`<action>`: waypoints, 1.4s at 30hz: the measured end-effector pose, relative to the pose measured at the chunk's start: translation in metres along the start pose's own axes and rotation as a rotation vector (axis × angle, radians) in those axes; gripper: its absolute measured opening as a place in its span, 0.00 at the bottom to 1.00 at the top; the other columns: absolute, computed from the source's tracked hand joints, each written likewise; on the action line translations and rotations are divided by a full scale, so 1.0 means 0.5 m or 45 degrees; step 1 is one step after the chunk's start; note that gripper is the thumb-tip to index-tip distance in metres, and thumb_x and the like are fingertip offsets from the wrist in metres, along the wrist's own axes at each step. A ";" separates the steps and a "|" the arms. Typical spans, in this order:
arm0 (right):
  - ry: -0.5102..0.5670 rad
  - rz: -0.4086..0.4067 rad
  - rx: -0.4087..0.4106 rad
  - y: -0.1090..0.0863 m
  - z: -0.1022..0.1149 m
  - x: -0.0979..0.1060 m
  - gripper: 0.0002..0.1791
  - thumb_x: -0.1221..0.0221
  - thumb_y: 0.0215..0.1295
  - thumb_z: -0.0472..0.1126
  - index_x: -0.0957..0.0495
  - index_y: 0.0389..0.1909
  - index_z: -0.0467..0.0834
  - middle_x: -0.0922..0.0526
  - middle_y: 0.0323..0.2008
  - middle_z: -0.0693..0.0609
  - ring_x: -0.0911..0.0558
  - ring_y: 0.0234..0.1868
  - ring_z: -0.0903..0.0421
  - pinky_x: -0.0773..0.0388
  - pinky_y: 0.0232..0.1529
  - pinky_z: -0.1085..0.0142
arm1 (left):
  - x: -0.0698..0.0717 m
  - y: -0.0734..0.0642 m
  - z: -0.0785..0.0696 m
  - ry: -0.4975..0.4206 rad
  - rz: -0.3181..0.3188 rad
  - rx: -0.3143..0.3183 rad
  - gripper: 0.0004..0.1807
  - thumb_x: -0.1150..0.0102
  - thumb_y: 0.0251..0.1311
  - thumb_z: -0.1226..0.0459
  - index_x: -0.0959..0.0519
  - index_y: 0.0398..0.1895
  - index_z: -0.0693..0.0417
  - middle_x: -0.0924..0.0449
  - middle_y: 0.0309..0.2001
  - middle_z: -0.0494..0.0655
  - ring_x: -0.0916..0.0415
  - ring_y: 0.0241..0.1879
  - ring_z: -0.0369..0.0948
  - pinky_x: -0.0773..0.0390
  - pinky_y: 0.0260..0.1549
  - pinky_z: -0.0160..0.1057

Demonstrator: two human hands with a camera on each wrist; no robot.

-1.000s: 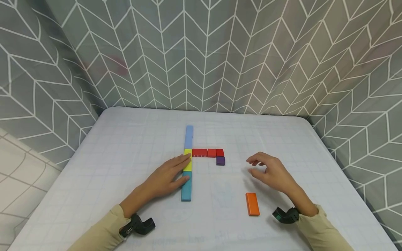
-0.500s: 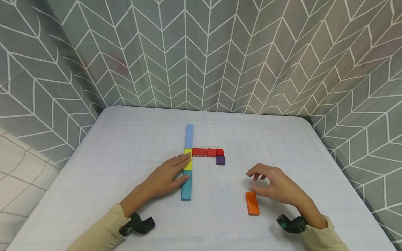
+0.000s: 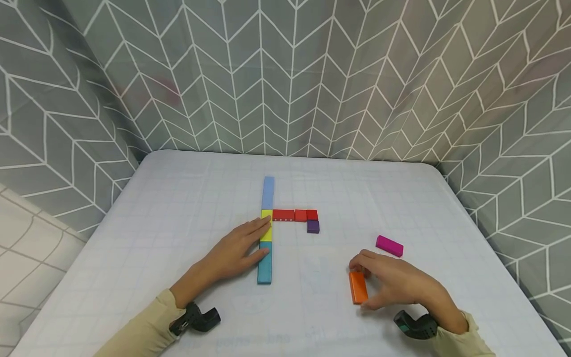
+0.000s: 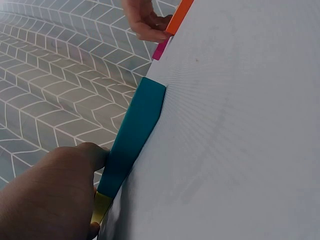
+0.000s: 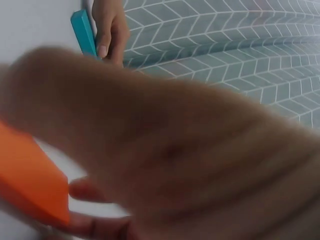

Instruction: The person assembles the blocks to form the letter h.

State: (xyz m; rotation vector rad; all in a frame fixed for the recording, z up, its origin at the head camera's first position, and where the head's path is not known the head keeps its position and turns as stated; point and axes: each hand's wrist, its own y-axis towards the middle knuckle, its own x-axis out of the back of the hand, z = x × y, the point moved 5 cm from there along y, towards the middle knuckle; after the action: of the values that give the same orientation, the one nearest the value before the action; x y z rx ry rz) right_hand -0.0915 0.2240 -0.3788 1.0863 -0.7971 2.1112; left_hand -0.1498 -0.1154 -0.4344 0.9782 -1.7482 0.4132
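Observation:
My left hand (image 3: pixel 238 248) lies with straight fingers over the yellow block (image 3: pixel 266 235), its thumb on the teal block (image 3: pixel 264 265). A light blue block (image 3: pixel 268 193) continues that upright line at the far end. Three red blocks (image 3: pixel 283 215) run rightward from the yellow one, with a small purple block (image 3: pixel 313 226) below the last. My right hand (image 3: pixel 394 277) spans the orange block (image 3: pixel 358 287), fingertips at its far end and thumb at its near end. In the right wrist view the fingers meet the end of the orange block (image 5: pixel 35 177); the hand's blurred bulk hides part of it.
A magenta block (image 3: pixel 389 246) lies just beyond my right hand. The white-covered table (image 3: pixel 200 178) has rounded far corners. A grey patterned curtain (image 3: pixel 285 79) stands around its back and sides. Dark wrist devices (image 3: pixel 195 319) sit on both wrists.
My right hand has come toward me, from above the orange block to round its two ends. The magenta block now shows on the table beyond that hand. The left hand stays put.

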 end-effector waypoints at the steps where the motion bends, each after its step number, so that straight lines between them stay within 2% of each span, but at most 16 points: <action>1: -0.011 0.014 -0.007 0.000 0.001 -0.002 0.36 0.21 0.49 0.62 0.23 0.55 0.52 0.25 0.47 0.66 0.24 0.45 0.62 0.18 0.48 0.63 | 0.000 0.000 0.000 0.001 -0.005 -0.003 0.38 0.42 0.74 0.47 0.36 0.80 0.55 0.44 0.81 0.46 0.45 0.78 0.48 0.40 0.73 0.52; 5: -0.029 0.032 -0.038 0.001 0.001 -0.007 0.35 0.20 0.49 0.58 0.24 0.55 0.53 0.28 0.46 0.66 0.25 0.43 0.63 0.19 0.44 0.65 | 0.002 0.000 -0.002 -0.001 -0.005 0.000 0.38 0.42 0.74 0.47 0.36 0.80 0.55 0.44 0.81 0.45 0.45 0.78 0.48 0.40 0.73 0.52; 9: -0.044 0.018 -0.023 0.002 0.000 -0.009 0.32 0.20 0.49 0.52 0.24 0.54 0.52 0.28 0.45 0.66 0.26 0.42 0.63 0.20 0.43 0.66 | 0.002 -0.001 0.000 -0.005 0.007 0.013 0.38 0.43 0.74 0.47 0.37 0.80 0.54 0.45 0.81 0.44 0.46 0.78 0.47 0.41 0.73 0.51; 17: -0.072 -0.015 0.007 0.004 -0.002 -0.013 0.31 0.20 0.50 0.52 0.23 0.53 0.51 0.29 0.44 0.67 0.26 0.41 0.64 0.20 0.42 0.67 | -0.003 -0.002 0.002 -0.017 0.013 0.011 0.38 0.43 0.74 0.47 0.37 0.80 0.54 0.44 0.81 0.45 0.47 0.78 0.47 0.41 0.73 0.51; 25: -0.124 -0.124 0.013 0.007 0.004 -0.002 0.30 0.21 0.48 0.49 0.22 0.52 0.50 0.27 0.45 0.66 0.25 0.41 0.63 0.19 0.42 0.67 | 0.001 -0.001 0.000 -0.004 0.007 0.010 0.39 0.42 0.74 0.46 0.37 0.81 0.54 0.44 0.81 0.45 0.46 0.78 0.48 0.39 0.73 0.52; 33: -0.099 -0.307 0.029 0.010 0.014 0.018 0.29 0.21 0.49 0.45 0.23 0.51 0.49 0.26 0.43 0.65 0.23 0.42 0.59 0.18 0.39 0.66 | 0.004 0.000 0.002 -0.007 0.011 0.017 0.39 0.42 0.74 0.46 0.37 0.81 0.53 0.44 0.81 0.44 0.46 0.78 0.47 0.39 0.73 0.51; 42: -0.141 -0.427 0.069 0.022 0.026 0.034 0.28 0.23 0.46 0.45 0.22 0.50 0.49 0.26 0.43 0.64 0.23 0.43 0.59 0.20 0.40 0.67 | 0.003 0.000 0.000 -0.010 0.001 -0.010 0.38 0.42 0.74 0.47 0.36 0.80 0.55 0.43 0.80 0.46 0.45 0.78 0.49 0.39 0.72 0.52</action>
State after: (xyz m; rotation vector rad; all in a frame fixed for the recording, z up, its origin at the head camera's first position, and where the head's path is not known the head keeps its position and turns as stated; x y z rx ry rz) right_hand -0.1018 0.2118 -0.3609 1.2778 -0.5641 1.8126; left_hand -0.1497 -0.1161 -0.4328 0.9749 -1.7562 0.4027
